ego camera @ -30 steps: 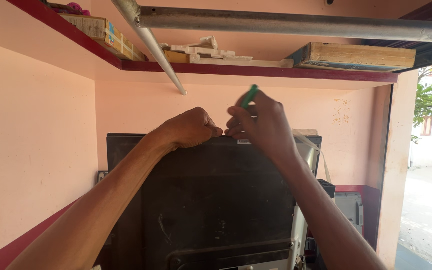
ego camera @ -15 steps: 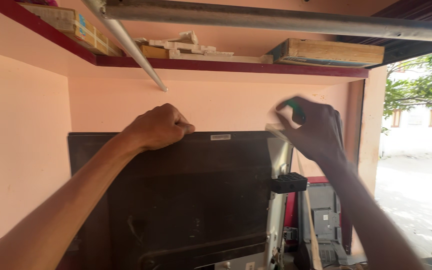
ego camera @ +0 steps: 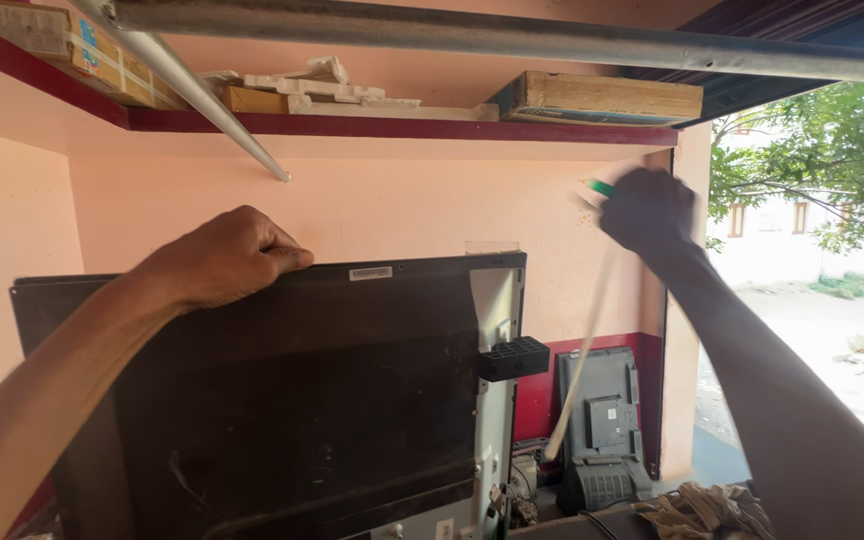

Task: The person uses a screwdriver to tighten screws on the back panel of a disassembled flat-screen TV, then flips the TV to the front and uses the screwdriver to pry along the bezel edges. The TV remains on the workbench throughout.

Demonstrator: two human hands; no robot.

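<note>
A large black flat panel (ego camera: 282, 400), the back of a screen, stands upright in front of me. My left hand (ego camera: 220, 258) grips its top edge, fingers curled over the rim. My right hand (ego camera: 647, 208) is raised to the right of the panel, near the pink wall, blurred by motion. It is closed on a small tool with a green handle (ego camera: 602, 187). A thin pale strip (ego camera: 580, 360) slants down below that hand; whether the hand holds it I cannot tell. A small black block (ego camera: 515, 358) sticks out from the panel's right side.
A dark red shelf (ego camera: 402, 127) overhead carries a wooden box (ego camera: 607, 98), white foam pieces (ego camera: 302, 82) and a cardboard box (ego camera: 72, 45). Metal pipes (ego camera: 512, 38) run across the top. Another screen back (ego camera: 602, 420) leans against the wall low right. Trees and daylight lie beyond the opening at right.
My right hand has moved away from the panel's top edge, up and to the right, carrying the green-handled tool. My left hand keeps its grip on the panel.
</note>
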